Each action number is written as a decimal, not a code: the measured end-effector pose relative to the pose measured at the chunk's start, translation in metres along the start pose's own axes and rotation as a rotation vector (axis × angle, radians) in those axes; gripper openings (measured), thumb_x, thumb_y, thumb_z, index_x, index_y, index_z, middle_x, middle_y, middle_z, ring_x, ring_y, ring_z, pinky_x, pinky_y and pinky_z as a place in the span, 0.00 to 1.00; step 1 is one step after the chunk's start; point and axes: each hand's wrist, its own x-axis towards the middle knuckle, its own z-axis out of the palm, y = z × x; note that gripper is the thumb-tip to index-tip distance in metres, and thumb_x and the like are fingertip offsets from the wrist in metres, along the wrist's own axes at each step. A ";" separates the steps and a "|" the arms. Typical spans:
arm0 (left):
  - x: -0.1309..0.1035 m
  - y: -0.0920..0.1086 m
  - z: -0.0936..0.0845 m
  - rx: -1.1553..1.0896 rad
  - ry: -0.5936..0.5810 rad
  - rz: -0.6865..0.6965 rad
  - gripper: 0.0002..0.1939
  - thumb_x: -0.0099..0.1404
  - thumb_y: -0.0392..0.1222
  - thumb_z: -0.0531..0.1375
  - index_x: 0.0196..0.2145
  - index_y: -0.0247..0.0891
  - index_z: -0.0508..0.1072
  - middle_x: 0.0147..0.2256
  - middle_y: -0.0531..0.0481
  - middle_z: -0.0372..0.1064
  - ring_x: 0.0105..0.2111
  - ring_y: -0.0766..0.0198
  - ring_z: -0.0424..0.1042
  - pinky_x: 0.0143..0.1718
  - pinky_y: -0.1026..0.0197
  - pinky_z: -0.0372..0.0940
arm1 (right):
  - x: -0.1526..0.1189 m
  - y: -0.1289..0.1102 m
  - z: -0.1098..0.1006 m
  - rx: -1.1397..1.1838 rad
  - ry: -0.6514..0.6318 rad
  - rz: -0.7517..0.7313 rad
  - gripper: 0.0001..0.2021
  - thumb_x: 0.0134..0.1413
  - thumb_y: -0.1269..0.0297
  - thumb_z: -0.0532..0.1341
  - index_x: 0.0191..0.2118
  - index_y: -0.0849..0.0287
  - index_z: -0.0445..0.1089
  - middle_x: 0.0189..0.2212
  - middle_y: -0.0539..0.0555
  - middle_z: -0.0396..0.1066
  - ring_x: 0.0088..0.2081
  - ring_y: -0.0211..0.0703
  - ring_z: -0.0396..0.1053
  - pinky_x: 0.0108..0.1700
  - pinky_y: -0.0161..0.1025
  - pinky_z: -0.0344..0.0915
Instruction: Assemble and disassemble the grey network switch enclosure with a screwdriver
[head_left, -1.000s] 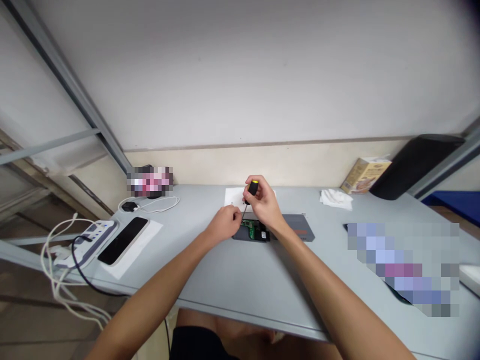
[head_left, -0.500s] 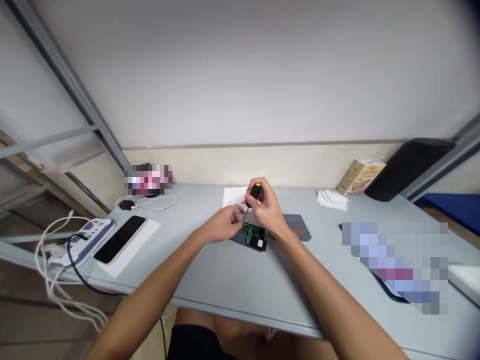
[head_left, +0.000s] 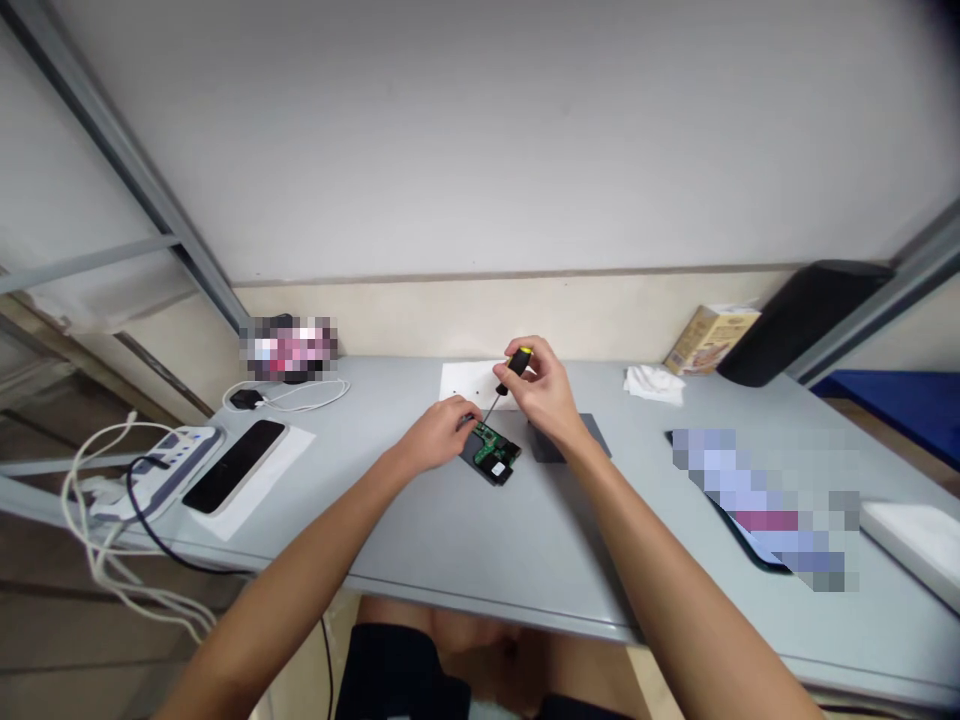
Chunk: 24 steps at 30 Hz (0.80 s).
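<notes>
My right hand [head_left: 541,388] grips a black and yellow screwdriver [head_left: 516,369], which leans with its tip at the upper left end of a green circuit board [head_left: 491,443]. The board lies in a dark casing [head_left: 474,457] on the grey desk. With its fingers closed, my left hand [head_left: 441,430] holds the upper left end of the casing. A dark grey flat cover [head_left: 555,445] lies to the right, partly under my right hand. Behind the board is a white paper [head_left: 457,380] with a few small dark specks on it.
At the left are a phone [head_left: 236,465] on paper, a power strip [head_left: 169,480] and cables [head_left: 97,540]. At the right stand a yellow box [head_left: 709,340] and a black cylinder [head_left: 810,320], near a crumpled tissue [head_left: 654,383]. A white object [head_left: 911,545] lies at the right edge.
The screwdriver now leans more to the right, its handle moved right with my right hand. The casing and board are turned slightly and show more. The whole view has shifted a little.
</notes>
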 end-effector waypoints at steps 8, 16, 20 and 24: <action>-0.003 -0.001 0.003 0.149 -0.012 0.065 0.11 0.74 0.35 0.54 0.44 0.39 0.77 0.40 0.46 0.72 0.40 0.58 0.73 0.46 0.57 0.67 | 0.003 -0.006 -0.004 0.128 -0.168 0.018 0.14 0.60 0.62 0.64 0.51 0.51 0.73 0.47 0.55 0.75 0.46 0.46 0.75 0.48 0.46 0.71; -0.003 -0.006 0.005 0.057 0.003 0.081 0.10 0.74 0.34 0.53 0.43 0.40 0.75 0.41 0.48 0.72 0.41 0.59 0.72 0.48 0.57 0.67 | 0.002 -0.008 -0.004 0.010 -0.044 -0.047 0.07 0.57 0.64 0.65 0.42 0.52 0.77 0.43 0.54 0.73 0.45 0.45 0.72 0.46 0.44 0.71; -0.003 -0.007 0.006 0.026 -0.002 0.080 0.10 0.73 0.33 0.53 0.43 0.40 0.75 0.41 0.47 0.73 0.42 0.58 0.72 0.48 0.57 0.67 | 0.003 -0.005 -0.007 0.112 -0.161 -0.014 0.13 0.61 0.62 0.61 0.51 0.51 0.72 0.43 0.54 0.74 0.45 0.46 0.74 0.51 0.47 0.71; -0.003 -0.005 0.006 0.019 0.009 0.075 0.09 0.73 0.34 0.54 0.43 0.40 0.74 0.41 0.47 0.73 0.41 0.58 0.72 0.47 0.56 0.66 | 0.001 -0.009 -0.006 0.039 -0.146 -0.065 0.08 0.61 0.61 0.64 0.46 0.50 0.74 0.49 0.55 0.72 0.50 0.46 0.71 0.54 0.47 0.70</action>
